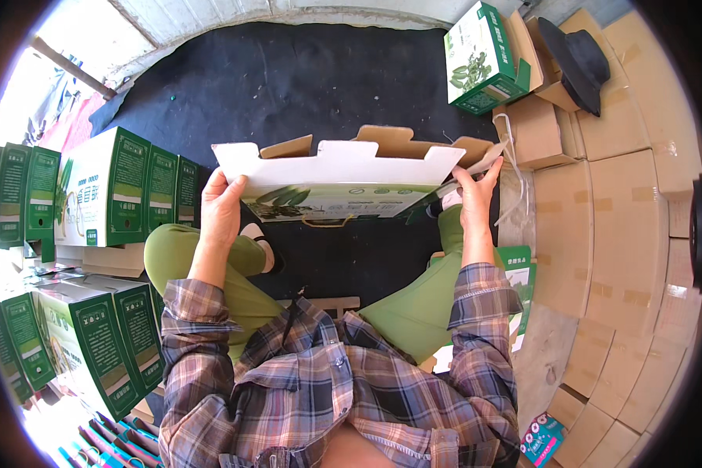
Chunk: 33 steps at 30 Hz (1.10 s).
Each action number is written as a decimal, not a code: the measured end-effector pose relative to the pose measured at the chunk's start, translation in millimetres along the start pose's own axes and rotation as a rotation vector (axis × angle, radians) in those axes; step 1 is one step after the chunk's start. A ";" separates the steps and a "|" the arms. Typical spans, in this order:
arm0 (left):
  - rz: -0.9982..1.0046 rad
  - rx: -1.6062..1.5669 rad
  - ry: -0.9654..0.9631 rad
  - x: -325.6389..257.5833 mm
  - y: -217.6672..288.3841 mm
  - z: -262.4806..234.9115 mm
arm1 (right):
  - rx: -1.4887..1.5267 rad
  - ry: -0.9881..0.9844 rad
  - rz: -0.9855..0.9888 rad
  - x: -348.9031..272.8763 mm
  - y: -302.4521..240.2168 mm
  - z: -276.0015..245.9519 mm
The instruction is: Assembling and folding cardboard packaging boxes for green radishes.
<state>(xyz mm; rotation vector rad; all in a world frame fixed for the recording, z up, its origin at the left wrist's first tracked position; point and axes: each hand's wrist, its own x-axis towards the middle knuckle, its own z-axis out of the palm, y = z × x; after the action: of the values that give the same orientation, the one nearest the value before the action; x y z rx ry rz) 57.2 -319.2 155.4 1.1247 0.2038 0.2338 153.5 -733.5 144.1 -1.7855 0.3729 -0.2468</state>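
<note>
Over black sheeting (320,86), left hand (222,209) pinches carton (320,201); right hand (476,199) (thumb splayed) grips flap (482,162).

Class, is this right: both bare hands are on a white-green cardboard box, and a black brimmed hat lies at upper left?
The side is wrong: the head view shows the black brimmed hat at upper right. The left hand and right hand are on the white-green cardboard box.

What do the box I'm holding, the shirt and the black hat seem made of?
Box: likely cardboard, smooth and printed outside, bare matte brown on some flaps.
Shirt: soft, matte woven cloth, perhaps cotton, judging by its folds.
Hat: dull black with a firm-looking brim; possibly felt, but too small to tell.
</note>
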 end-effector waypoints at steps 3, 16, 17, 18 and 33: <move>-0.006 -0.041 0.009 -3.2 -6.7 0.9 | 0.072 -0.052 0.041 0.3 5.8 -1.2; 0.034 0.005 0.000 -21.2 -7.2 -8.5 | 0.506 -0.466 0.075 -20.2 -22.0 -4.4; 0.078 0.157 0.021 -24.3 -6.1 -8.5 | 0.503 -0.501 0.075 -21.6 -24.7 -2.9; 0.121 0.307 0.035 -26.3 -5.8 -6.6 | 0.488 -0.522 0.080 -19.5 -21.6 -2.1; 0.654 1.675 -0.266 -10.9 32.7 54.9 | 0.448 -0.498 0.074 -21.8 -6.0 -2.8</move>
<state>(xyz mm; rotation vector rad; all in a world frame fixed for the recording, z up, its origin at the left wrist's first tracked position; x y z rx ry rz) 59.4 -356.3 208.5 2.8652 -0.3176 0.5107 133.1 -726.5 151.2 -1.3280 0.0190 0.1612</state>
